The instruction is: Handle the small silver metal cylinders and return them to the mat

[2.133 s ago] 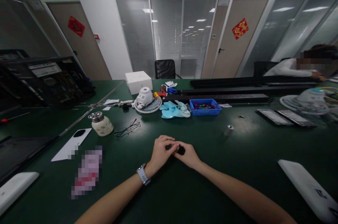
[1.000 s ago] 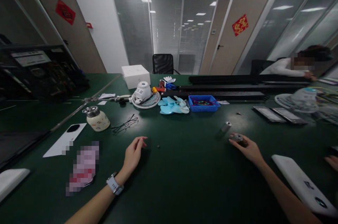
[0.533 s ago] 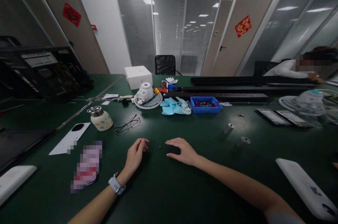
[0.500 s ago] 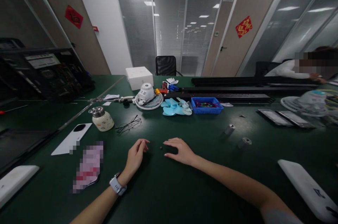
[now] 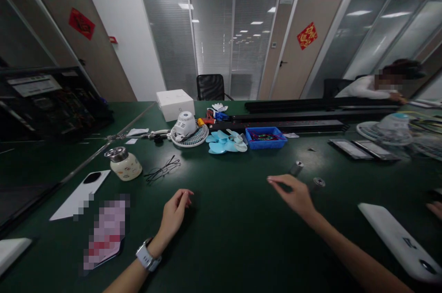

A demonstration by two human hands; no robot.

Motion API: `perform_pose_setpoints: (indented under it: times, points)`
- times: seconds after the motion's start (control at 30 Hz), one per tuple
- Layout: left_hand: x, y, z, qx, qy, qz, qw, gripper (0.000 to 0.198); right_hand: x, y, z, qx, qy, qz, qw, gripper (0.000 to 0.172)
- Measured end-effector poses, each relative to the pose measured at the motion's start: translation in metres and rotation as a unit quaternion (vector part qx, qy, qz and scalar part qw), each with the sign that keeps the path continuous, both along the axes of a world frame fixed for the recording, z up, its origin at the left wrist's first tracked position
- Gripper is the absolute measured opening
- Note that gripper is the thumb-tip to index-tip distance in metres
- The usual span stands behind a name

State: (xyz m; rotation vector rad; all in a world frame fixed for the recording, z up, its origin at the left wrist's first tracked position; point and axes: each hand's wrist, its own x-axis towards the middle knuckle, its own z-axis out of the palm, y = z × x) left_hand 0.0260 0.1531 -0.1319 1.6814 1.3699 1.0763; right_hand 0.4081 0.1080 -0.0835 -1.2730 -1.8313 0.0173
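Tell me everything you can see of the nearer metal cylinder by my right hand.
The nearer cylinder is small, grey and looks metallic, with a lighter round top, darker at its center. It appears upright on the dark green table, apart from the farther cylinder. Your right hand is close to it; whether they touch cannot be told.

Left-edge white block point(image 5: 12, 252) cut off; anything in right hand point(image 5: 297, 197) too small to tell.

A white rectangular box point(image 5: 174, 105) sits left of the frame's centre. A round cream jar point(image 5: 126, 167) with a silver metal top stands nearer the left edge.
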Motion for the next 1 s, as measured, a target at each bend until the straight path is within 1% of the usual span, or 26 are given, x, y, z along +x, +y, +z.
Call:
perform_pose_setpoints:
  times: [0.03,0.1,0.13,0.2,0.27,0.33,0.5,0.63,0.8,0.9,1.0]
  points:
    - [0.0,0.0,0.0,-0.001,0.006,-0.003,1.0,0.035,0.027,-0.006,0.001,0.028,-0.003,-0.078,0.997,0.019]
    - [0.001,0.001,-0.001,-0.003,0.021,-0.007,1.0,0.034,0.073,-0.014,-0.003,0.055,-0.022,-0.213,0.975,0.022]
    - [0.001,0.001,-0.001,-0.006,0.028,-0.009,1.0,0.034,0.091,-0.017,-0.008,0.055,-0.031,-0.261,0.963,0.025]
    - [0.002,0.001,0.0,-0.008,0.036,-0.007,0.999,0.035,0.114,-0.021,-0.018,0.035,-0.04,-0.316,0.947,0.03]
    - [0.002,0.0,0.001,-0.007,0.034,-0.001,0.999,0.035,0.123,-0.022,-0.026,0.011,-0.037,-0.337,0.941,0.033]
    - [0.003,0.0,0.002,-0.005,0.032,0.003,0.999,0.036,0.124,-0.022,-0.029,-0.001,-0.025,-0.344,0.939,0.033]
    - [0.003,-0.001,0.005,-0.015,0.041,0.003,0.999,0.036,0.119,-0.026,-0.022,-0.004,-0.002,-0.342,0.94,0.034]
    - [0.004,-0.001,0.005,-0.016,0.042,0.006,0.999,0.036,0.122,-0.028,-0.02,-0.048,-0.043,-0.365,0.929,0.035]
    - [0.002,0.0,0.002,-0.01,0.024,0.005,1.0,0.037,0.121,-0.03,-0.02,-0.08,-0.035,-0.393,0.915,0.036]
    - [0.002,0.0,0.002,-0.009,0.034,0.002,0.999,0.035,0.116,-0.035,-0.015,-0.068,-0.034,-0.4,0.914,0.041]
    - [0.002,-0.001,0.003,-0.006,0.044,0.002,0.999,0.035,0.115,-0.033,-0.005,-0.033,-0.048,-0.41,0.91,0.053]
